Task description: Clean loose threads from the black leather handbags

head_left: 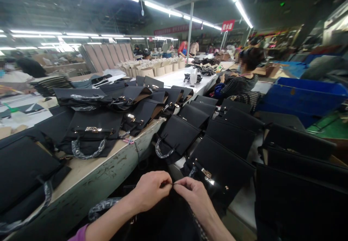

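Note:
My left hand (150,191) and my right hand (193,193) meet at the bottom centre, fingertips almost touching. Each thumb and forefinger is pinched closed; a tiny dark bit shows between them, too small to name. Below the hands lies dark material, and a plastic-wrapped handle (101,209) sticks out left of my left forearm. Close beyond my right hand rests a black handbag (225,164) with a shiny metal clasp (208,174). Another black handbag (181,134) with a wrapped handle lies farther off.
On the left, a worktable (119,164) bears several black bags with clasps. More black bags (296,193) are piled at right. A blue bin (304,96) stands beyond them, near a seated person in a striped top (240,86). Beige pieces (160,66) line the far table.

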Tool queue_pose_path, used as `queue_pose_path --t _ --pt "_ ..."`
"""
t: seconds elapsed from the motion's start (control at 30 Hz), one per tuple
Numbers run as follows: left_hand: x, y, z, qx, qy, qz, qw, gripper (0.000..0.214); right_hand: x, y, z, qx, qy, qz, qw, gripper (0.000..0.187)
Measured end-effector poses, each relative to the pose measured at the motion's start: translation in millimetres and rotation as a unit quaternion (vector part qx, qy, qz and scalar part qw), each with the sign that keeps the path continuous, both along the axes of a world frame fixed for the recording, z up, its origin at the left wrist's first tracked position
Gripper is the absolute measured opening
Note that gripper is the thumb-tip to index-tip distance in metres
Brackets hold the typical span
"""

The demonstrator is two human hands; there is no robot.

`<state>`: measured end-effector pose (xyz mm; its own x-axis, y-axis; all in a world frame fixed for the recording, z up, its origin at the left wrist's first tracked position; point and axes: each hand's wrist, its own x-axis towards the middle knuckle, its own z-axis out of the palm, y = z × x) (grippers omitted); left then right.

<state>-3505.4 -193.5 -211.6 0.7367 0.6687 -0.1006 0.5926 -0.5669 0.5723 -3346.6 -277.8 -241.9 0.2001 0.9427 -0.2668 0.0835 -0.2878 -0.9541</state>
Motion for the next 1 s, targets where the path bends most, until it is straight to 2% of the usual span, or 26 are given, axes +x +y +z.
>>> queue_pose_path --t 0.1,0.2,0.23,0.3,0.4,0.47,0.73,1.0 --pt "2 18 3.1 -0.043 0.005 -0.06 0.997 0.017 17 -1 9.2 -0.009 0.061 0.046 0.997 0.031" --pt "7 24 4.4 -0.025 0.007 -0.062 0.998 0.017 27 -4 23.2 -0.025 0.083 0.073 0.994 0.042" --pt "9 24 4.2 -0.018 0.006 -0.063 0.998 0.017 28 -5 26.6 -0.028 0.059 0.083 0.994 0.044" --pt "12 20 3.2 -0.007 0.003 -0.069 0.998 0.017 26 -5 30.1 -0.017 -0.061 0.117 0.991 0.039" --pt "12 11 2.5 0.018 0.001 -0.072 0.997 0.017 16 -5 30.3 0.009 -0.249 0.148 0.957 0.03" --pt "9 6 3.3 0.034 0.0 -0.071 0.997 0.017 9 -8 30.3 0.017 -0.292 0.144 0.945 0.03" --pt "0 -20 13.6 0.089 0.005 -0.08 0.993 0.02 -4 -25 26.5 0.017 -0.356 0.108 0.928 0.03" --pt "28 -34 18.4 0.117 0.046 -0.108 0.986 0.019 10 -47 22.1 -0.012 -0.362 0.081 0.928 0.028"
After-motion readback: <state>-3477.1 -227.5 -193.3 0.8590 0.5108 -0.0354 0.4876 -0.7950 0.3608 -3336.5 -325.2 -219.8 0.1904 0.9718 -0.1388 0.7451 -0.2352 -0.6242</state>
